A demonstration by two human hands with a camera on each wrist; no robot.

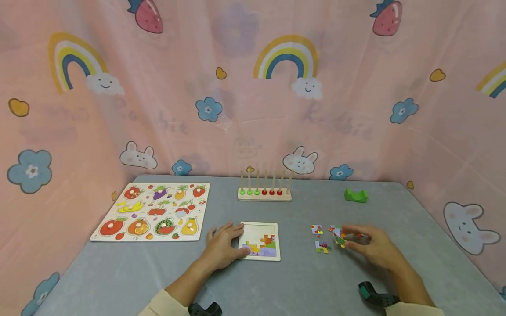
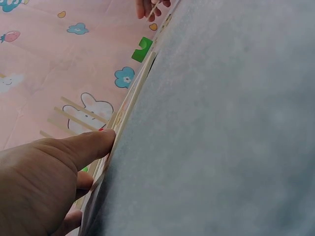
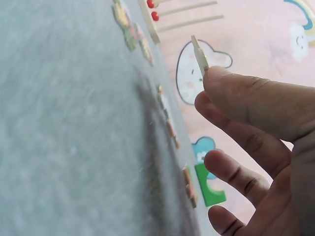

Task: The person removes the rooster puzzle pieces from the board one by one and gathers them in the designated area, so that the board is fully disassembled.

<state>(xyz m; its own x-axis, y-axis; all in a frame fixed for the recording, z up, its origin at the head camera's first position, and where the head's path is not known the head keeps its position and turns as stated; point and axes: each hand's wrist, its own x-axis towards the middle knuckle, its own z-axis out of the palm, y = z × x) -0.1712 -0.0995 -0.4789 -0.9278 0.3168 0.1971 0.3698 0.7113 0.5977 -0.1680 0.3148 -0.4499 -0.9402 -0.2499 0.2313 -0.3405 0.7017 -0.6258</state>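
Observation:
A square wooden puzzle tray (image 1: pixel 259 242) lies on the table, with several joined picture pieces (image 1: pixel 261 249) along its lower part. My left hand (image 1: pixel 224 246) rests against the tray's left side. Its thumb touches the rim near the lower left, and the fingertips touch near the upper left. Just above the table, my right hand (image 1: pixel 373 246) pinches a thin jigsaw piece (image 3: pixel 199 56) between thumb and index finger. Two loose jigsaw pieces, an upper piece (image 1: pixel 316 230) and a lower piece (image 1: pixel 322 247), lie left of that hand. More pieces lie under it, partly hidden.
A fruit puzzle board (image 1: pixel 152 213) lies at the left. Behind the tray stands a wooden peg rack (image 1: pixel 265 196) with green and red beads. A green notched block (image 1: pixel 356 195) sits at the back right, in front of the patterned pink curtain (image 1: pixel 237 131).

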